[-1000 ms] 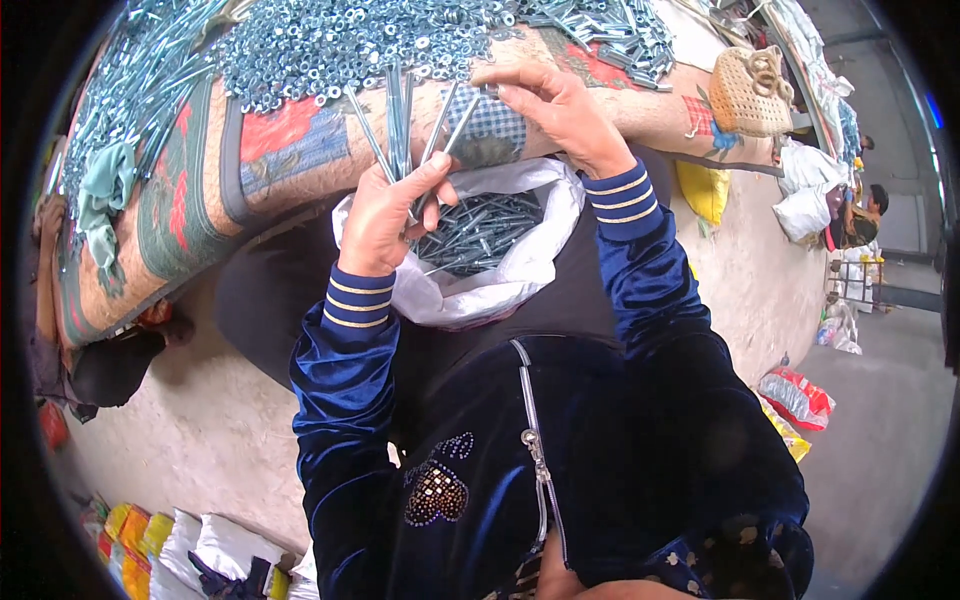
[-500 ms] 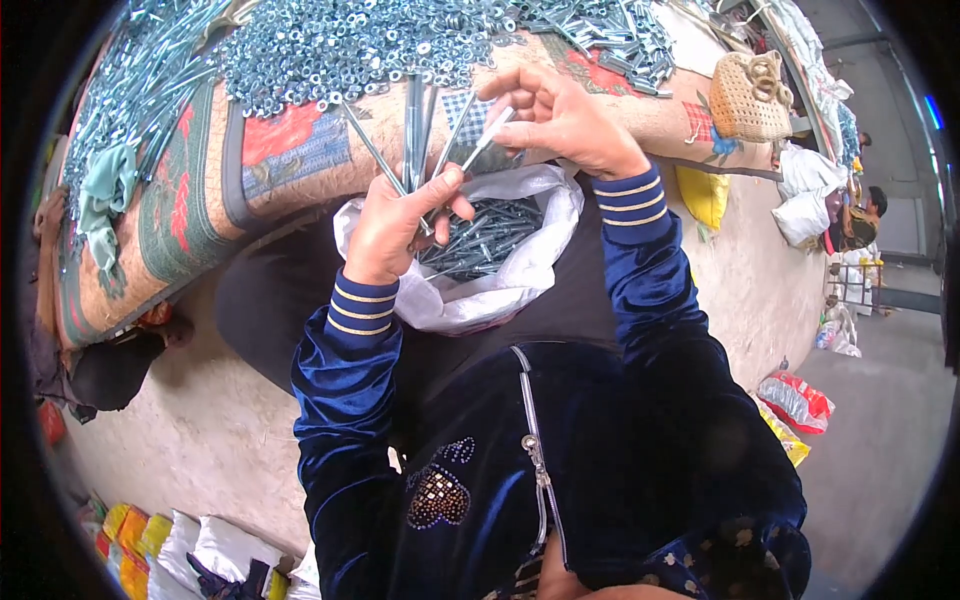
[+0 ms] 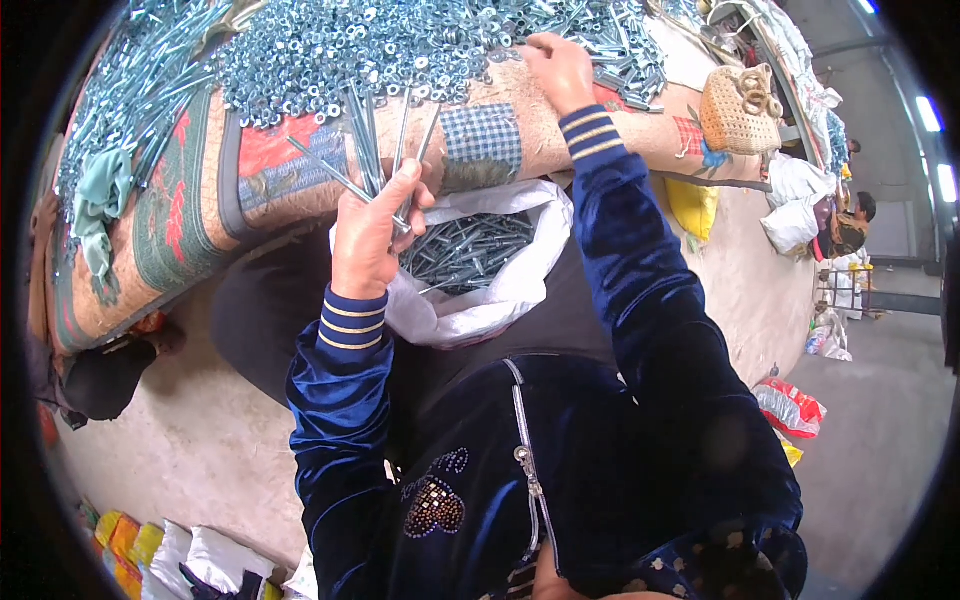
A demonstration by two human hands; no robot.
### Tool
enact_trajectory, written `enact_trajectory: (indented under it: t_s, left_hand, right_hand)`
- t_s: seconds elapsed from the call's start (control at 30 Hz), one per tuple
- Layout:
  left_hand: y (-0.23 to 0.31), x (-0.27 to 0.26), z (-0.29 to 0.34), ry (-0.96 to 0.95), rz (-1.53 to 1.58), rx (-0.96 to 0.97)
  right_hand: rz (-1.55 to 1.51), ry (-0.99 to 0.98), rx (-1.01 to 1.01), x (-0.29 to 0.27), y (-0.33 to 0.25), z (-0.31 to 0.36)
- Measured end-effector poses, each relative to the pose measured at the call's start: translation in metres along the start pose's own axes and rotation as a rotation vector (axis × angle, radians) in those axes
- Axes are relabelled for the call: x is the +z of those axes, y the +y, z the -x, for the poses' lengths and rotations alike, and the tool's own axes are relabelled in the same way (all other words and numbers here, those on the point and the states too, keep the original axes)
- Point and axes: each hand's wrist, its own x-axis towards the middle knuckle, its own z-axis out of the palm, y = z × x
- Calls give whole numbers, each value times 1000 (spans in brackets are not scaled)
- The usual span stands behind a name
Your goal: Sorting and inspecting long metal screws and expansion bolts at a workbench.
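My left hand [image 3: 370, 225] is closed around several long metal bolts [image 3: 370, 150], whose shafts fan out above my fist, pointing away from me. It is above the left rim of an open white sack [image 3: 555, 235] in front of my lap. Inside the sack lies a heap of thin metal bolts [image 3: 470, 250]. Farther off, my right hand [image 3: 562, 75] is at the near edge of a pile of small metal nuts [image 3: 340, 55]. Its fingers are bent together, and whatever lies between them is hidden. Just right of it is a heap of short metal tubes [image 3: 630, 60].
Patchwork cloth [image 3: 480, 135] covers the worktop. Long metal rods [image 3: 140, 90] and a green rag [image 3: 105, 190] lie on its left. A woven bag [image 3: 740, 110] sits at the right. Another person [image 3: 110, 375] is at the left edge; filled sacks [image 3: 225, 555] lie at lower left.
My right hand has moved away from the bolts, out to the edge of the nut pile. The pale tube it held near them is no longer visible in it. My left hand shifted slightly left.
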Motion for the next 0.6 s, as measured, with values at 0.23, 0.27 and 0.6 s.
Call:
enact_trajectory:
  t_s: [0.23,0.27,0.6]
  left_hand:
    - [0,-6,0,31,32,8]
    - [1,-7,0,33,34,7]
    - [-2,-7,-1,27,34,-5]
  right_hand:
    - [17,-143,79,-9,3,-6]
    - [16,-146,79,-11,2,-4]
    - [207,-268,-182,9,-48,18]
